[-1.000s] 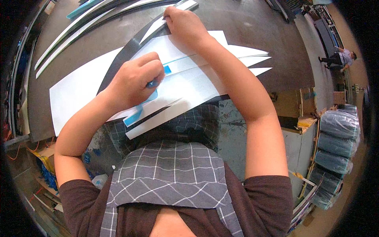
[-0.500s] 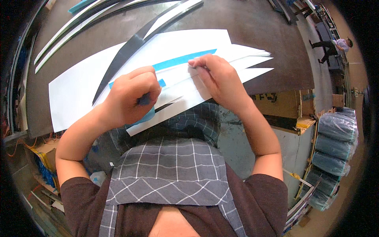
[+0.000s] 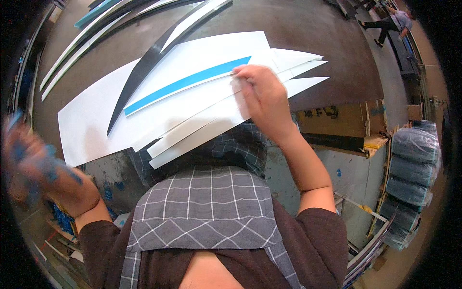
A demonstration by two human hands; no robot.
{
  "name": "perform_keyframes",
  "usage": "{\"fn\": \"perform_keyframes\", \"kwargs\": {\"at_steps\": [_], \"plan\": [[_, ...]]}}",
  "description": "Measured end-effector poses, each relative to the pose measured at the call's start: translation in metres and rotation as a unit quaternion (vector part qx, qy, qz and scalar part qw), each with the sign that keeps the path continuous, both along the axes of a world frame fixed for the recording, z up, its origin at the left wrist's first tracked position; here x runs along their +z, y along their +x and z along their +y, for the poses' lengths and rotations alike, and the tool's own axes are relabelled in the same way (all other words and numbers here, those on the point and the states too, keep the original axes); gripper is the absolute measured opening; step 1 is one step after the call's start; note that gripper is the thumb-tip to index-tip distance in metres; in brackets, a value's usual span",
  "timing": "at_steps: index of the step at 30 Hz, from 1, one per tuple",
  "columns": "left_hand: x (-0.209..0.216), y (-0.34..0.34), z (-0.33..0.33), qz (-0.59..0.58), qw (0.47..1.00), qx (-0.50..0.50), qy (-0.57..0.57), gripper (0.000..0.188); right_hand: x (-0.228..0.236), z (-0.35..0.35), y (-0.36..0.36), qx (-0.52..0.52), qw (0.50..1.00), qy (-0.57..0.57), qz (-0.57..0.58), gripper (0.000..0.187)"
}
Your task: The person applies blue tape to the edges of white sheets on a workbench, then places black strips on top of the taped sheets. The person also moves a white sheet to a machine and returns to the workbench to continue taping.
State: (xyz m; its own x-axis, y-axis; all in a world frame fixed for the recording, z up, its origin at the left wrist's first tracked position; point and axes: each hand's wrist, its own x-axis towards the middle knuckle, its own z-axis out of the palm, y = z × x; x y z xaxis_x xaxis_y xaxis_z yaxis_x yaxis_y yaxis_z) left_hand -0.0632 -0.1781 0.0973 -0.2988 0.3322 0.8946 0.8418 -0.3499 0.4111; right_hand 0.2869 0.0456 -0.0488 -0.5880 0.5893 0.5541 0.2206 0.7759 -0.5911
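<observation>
A long, gently curved white strip with a blue band point(image 3: 185, 85) lies on large white sheets. My right hand point(image 3: 263, 94) is at its right end, thumb and fingers pinched together by the strip's lower edge. What sits between the fingertips is hidden. Far out at the left rim, my left hand point(image 3: 30, 164) is smeared by motion, with crumpled blue film point(image 3: 45, 166) in and around its fingers. Several narrow, pointed white pieces point(image 3: 202, 126) lie below the strip, running under my right hand. A curved black piece point(image 3: 131, 91) crosses the white sheet point(image 3: 86, 115) at left.
The dark tabletop point(image 3: 308, 33) carries more curved white-and-black strips point(image 3: 82, 53) at the far left. A cardboard box point(image 3: 332, 118) stands below the table's right edge. Plastic-wrapped rolls point(image 3: 411, 164) are stacked farther right. Another person point(image 3: 397, 21) walks in the background.
My left hand has swung from the strip out to the left rim, with the blue film along. The strip's blue band is now uncovered by that hand. My right hand stays near the strip's right end.
</observation>
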Motion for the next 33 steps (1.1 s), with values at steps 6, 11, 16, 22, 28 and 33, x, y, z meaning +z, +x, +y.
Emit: {"fn": "perform_keyframes", "kwargs": {"at_steps": [6, 11, 16, 22, 28, 33], "plan": [[-0.089, 0.139, 0.148, 0.242, 0.805, -0.248, -0.482, 0.047, 0.011, 0.041, 0.005, -0.146, 0.984, 0.021, -0.102, 0.008], [-0.115, 0.152, 0.167, 0.266, 0.792, -0.234, -0.498, 0.048, 0.008, 0.039, -0.001, -0.123, 0.978, 0.092, -0.142, 0.006], [-0.123, 0.15, 0.168, 0.239, 0.814, -0.239, -0.473, 0.051, 0.013, 0.043, 0.0, -0.16, 0.969, 0.106, -0.156, 0.008], [-0.121, 0.151, 0.168, 0.236, 0.818, -0.236, -0.468, 0.047, 0.017, 0.035, -0.002, -0.109, 0.972, 0.118, -0.173, 0.008], [-0.12, 0.151, 0.169, 0.23, 0.82, -0.241, -0.465, 0.045, 0.02, 0.026, -0.006, -0.048, 0.977, 0.105, -0.182, 0.008], [-0.122, 0.152, 0.17, 0.236, 0.817, -0.236, -0.47, 0.044, 0.015, 0.033, -0.003, -0.078, 0.976, 0.119, -0.164, 0.005]]}}
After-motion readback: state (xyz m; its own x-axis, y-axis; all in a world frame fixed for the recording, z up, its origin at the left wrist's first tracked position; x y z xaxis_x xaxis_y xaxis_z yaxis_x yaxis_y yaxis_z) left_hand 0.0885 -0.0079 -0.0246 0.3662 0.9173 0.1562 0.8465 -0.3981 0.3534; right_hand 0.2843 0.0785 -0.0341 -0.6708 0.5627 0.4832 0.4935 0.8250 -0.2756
